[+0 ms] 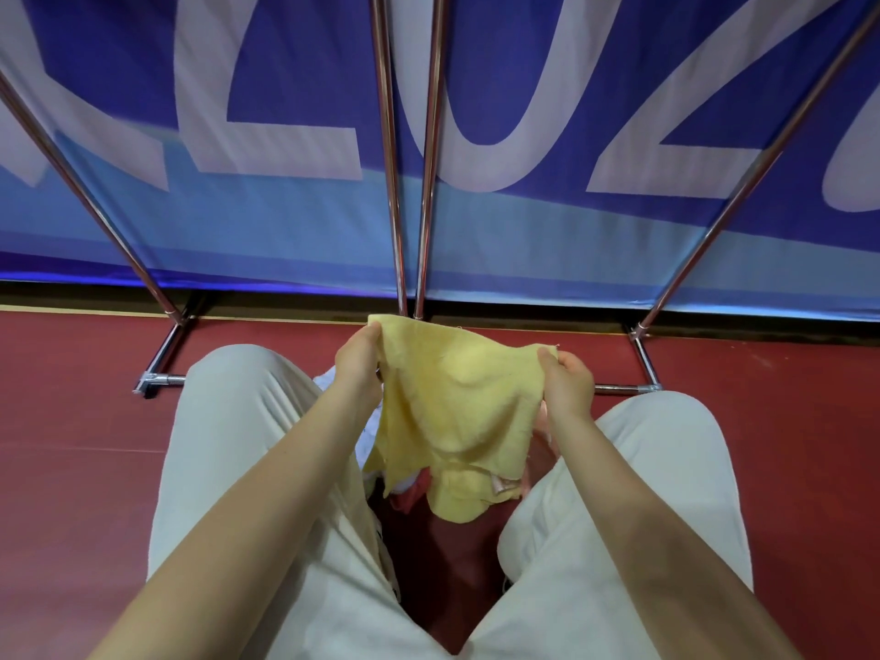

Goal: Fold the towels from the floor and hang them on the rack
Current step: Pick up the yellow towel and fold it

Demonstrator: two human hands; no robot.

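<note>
Nearest the camera, two bare forearms are seen reaching forward over a pair of knees in pale beige trousers point(266, 469), which are spread apart above a dark red floor point(71, 421). Between the knees a small heap of other towels point(409, 490) is partly seen on the floor, with bits of white, pink and red cloth showing; most of it is hidden by what is held above it.

A yellow towel point(457, 412) is held up between the two hands, above that heap. Its upper left corner is gripped by the left hand point(357, 357), whose fingers are curled round the cloth's edge. Its upper right corner is pinched by the right hand point(566, 378), thumb on the near face and fingers folded behind. The top edge is stretched loosely between the two hands and sags a little in the middle; the rest of the towel hangs down from them toward the person, with its ragged lower edge lying over the heap.

Just beyond the hands, the chrome base bars of a metal rack point(395, 183) are seen resting on the floor, touching it to the left and to the right. From the base, shiny tubes rise and fan outward, two of them close together at the centre directly behind the towel's top edge.

Behind the rack a large blue banner point(285, 64) with big pale letters is stretched along the wall.
</note>
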